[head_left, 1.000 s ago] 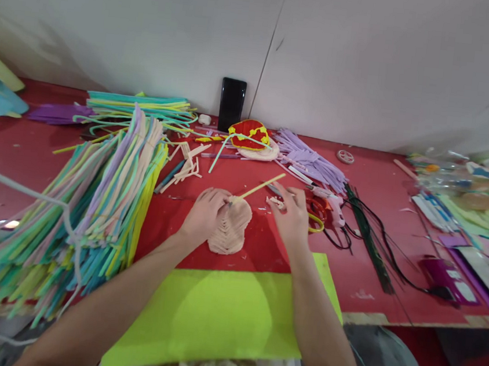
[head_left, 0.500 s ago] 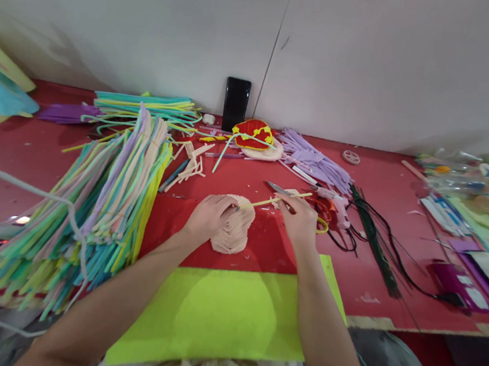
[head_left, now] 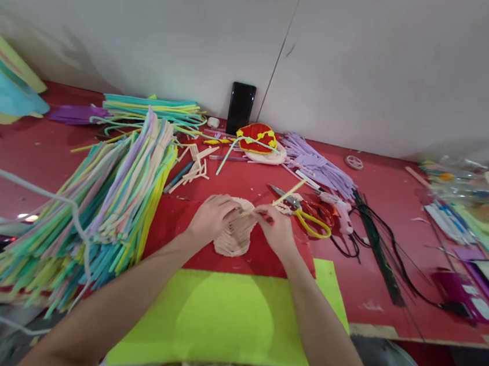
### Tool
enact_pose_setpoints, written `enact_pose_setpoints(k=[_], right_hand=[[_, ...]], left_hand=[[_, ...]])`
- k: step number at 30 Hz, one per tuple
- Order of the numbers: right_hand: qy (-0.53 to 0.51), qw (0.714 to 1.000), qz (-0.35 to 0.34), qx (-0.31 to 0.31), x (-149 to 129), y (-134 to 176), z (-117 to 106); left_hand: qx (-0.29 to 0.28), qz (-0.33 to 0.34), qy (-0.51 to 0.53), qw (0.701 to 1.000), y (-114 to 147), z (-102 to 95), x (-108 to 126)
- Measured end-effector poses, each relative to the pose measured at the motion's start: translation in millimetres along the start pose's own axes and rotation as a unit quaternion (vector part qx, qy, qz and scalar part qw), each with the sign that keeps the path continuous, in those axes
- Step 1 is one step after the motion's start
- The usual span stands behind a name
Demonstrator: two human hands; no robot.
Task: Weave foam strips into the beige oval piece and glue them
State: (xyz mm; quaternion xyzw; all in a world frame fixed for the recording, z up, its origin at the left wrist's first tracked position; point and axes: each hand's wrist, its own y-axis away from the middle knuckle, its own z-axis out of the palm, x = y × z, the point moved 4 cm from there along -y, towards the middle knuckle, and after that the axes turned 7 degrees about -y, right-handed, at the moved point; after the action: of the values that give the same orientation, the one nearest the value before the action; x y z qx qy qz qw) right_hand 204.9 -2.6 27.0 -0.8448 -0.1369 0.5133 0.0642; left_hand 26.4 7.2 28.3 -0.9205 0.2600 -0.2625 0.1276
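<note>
A flat, cream-coloured piece built of rows of pipe cleaner [head_left: 233, 241] lies on a red sheet [head_left: 174, 222]. My left hand [head_left: 213, 217] rests over its upper left side, fingers closed near one end of a pale yellow pipe cleaner [head_left: 291, 191]. On the other side, my right hand [head_left: 278, 232] pinches that same pipe cleaner close to the piece, and its free end sticks up to the right. Beyond my right hand lie scissors with yellow handles [head_left: 316, 228], next to red handles [head_left: 319, 212]. My fingertips partly hide the top of the piece.
A large bundle of coloured pipe cleaners [head_left: 112, 192] lies left, purple ones [head_left: 316, 164] at the back right. A phone [head_left: 240, 108] leans on the wall behind a red and yellow craft piece [head_left: 257, 138]. Right are a pink glue gun [head_left: 341, 209] and cords. A lime-green sheet [head_left: 216, 320] lies in front.
My right hand has moved left from over the scissors to the yellow pipe cleaner beside my left hand. The pipe cleaner's free end now points more steeply upward. The view has shifted slightly.
</note>
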Motion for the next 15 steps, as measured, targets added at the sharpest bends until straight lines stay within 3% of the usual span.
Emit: enact_pose_setpoints(k=[4,7,15], right_hand=[[-0.018,0.998,0.025,0.057,6.0,-2.7,-16.2],[-0.088,0.99,0.064,0.09,12.3,-3.8,-25.9],[-0.187,0.97,0.08,0.131,16.2,-4.8,-28.0]], left_hand=[[0.046,-0.134,-0.045,0.989,0.8,-8.4,-23.7],[0.029,-0.215,-0.087,0.972,3.2,-7.0,-43.5],[-0.037,-0.246,-0.022,0.968,0.9,2.7,-55.6]])
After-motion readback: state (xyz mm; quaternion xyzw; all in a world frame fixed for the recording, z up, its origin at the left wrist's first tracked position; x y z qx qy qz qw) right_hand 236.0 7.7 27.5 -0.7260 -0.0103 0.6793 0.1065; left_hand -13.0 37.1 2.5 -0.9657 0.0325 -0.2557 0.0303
